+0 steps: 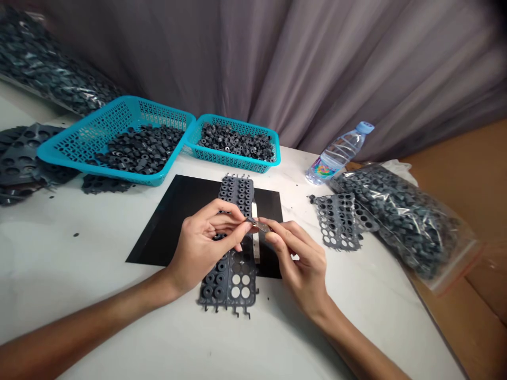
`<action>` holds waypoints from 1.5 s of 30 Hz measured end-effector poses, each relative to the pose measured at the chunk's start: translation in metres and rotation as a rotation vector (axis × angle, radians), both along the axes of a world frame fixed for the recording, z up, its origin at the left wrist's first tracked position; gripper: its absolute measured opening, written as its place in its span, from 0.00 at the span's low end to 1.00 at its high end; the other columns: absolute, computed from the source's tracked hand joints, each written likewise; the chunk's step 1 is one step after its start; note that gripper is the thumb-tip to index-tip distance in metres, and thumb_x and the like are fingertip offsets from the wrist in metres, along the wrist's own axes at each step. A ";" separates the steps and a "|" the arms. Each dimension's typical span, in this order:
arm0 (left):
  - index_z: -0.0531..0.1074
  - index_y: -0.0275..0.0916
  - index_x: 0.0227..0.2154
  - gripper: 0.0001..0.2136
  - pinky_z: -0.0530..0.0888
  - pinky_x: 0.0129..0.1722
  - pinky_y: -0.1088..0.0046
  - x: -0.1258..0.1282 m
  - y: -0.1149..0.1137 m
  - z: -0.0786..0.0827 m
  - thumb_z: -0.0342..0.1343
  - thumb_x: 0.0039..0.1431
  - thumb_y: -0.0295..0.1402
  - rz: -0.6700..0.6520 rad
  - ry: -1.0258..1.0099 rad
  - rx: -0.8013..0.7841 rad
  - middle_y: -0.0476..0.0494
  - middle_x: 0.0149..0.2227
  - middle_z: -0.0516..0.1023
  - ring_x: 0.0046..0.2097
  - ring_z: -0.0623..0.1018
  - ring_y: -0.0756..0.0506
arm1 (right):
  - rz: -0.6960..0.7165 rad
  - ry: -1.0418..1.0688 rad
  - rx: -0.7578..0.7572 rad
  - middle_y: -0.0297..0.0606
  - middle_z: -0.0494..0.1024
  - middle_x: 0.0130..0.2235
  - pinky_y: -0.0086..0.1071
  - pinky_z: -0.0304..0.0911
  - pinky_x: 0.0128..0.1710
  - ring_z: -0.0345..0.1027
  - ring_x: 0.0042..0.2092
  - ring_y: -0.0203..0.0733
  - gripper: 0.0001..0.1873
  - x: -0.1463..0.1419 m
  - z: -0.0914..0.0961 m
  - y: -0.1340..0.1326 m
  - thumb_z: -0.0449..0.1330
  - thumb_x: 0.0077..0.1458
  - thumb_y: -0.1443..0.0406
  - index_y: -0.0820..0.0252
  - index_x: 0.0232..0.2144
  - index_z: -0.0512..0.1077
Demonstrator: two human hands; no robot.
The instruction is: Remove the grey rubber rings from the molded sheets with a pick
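My left hand (206,240) is closed in a pinch, with a small dark piece between thumb and fingertips. Its kind is mostly hidden. Gripped by my right hand (303,256) is a thin, shiny blade-like tool (261,226), its tip meeting the left fingertips. Under both hands lies a black moulded rubber sheet (242,266) with rows of ring-shaped parts and several open round holes. Its middle is covered by my left hand. The sheet rests partly on a black mat (158,232), beside a light narrow strip (256,248).
Two turquoise baskets (59,150) (233,163) hold many small black parts. A water bottle (336,153) leans near a clear bag of black parts (412,216). Another holed sheet (338,221) lies at right; more sheets (27,158) and a large bag (51,63) are left.
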State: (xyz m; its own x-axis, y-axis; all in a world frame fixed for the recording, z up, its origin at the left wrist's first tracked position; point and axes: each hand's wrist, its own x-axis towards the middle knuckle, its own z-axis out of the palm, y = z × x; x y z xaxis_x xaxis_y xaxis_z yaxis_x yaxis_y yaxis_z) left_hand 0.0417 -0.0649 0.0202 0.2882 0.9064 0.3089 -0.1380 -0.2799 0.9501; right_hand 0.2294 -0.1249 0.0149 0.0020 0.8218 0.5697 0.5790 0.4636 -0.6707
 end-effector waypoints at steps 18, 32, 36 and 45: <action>0.75 0.38 0.34 0.05 0.82 0.26 0.75 0.001 -0.002 0.001 0.67 0.62 0.28 0.025 -0.005 0.012 0.47 0.32 0.86 0.27 0.83 0.48 | -0.013 -0.017 0.016 0.40 0.81 0.40 0.35 0.69 0.36 0.72 0.36 0.39 0.16 -0.003 0.002 0.000 0.60 0.69 0.70 0.56 0.56 0.79; 0.75 0.38 0.35 0.05 0.83 0.26 0.74 0.000 -0.003 0.000 0.67 0.63 0.29 0.029 0.009 0.006 0.46 0.33 0.86 0.27 0.84 0.47 | -0.023 -0.038 0.021 0.40 0.81 0.41 0.35 0.69 0.37 0.73 0.36 0.39 0.17 -0.003 0.001 0.000 0.59 0.69 0.70 0.55 0.57 0.78; 0.75 0.38 0.34 0.05 0.82 0.25 0.75 0.002 -0.003 0.001 0.66 0.62 0.27 0.020 -0.014 0.011 0.46 0.33 0.87 0.26 0.83 0.48 | -0.020 -0.029 0.032 0.40 0.80 0.41 0.35 0.68 0.37 0.72 0.37 0.39 0.18 -0.005 0.001 0.000 0.60 0.68 0.72 0.57 0.57 0.78; 0.75 0.38 0.34 0.05 0.81 0.26 0.77 0.000 -0.004 -0.001 0.66 0.63 0.25 0.017 -0.016 0.016 0.48 0.33 0.87 0.25 0.82 0.51 | -0.030 -0.037 0.061 0.40 0.80 0.41 0.34 0.68 0.37 0.71 0.37 0.38 0.18 -0.006 0.001 0.000 0.60 0.68 0.72 0.57 0.57 0.78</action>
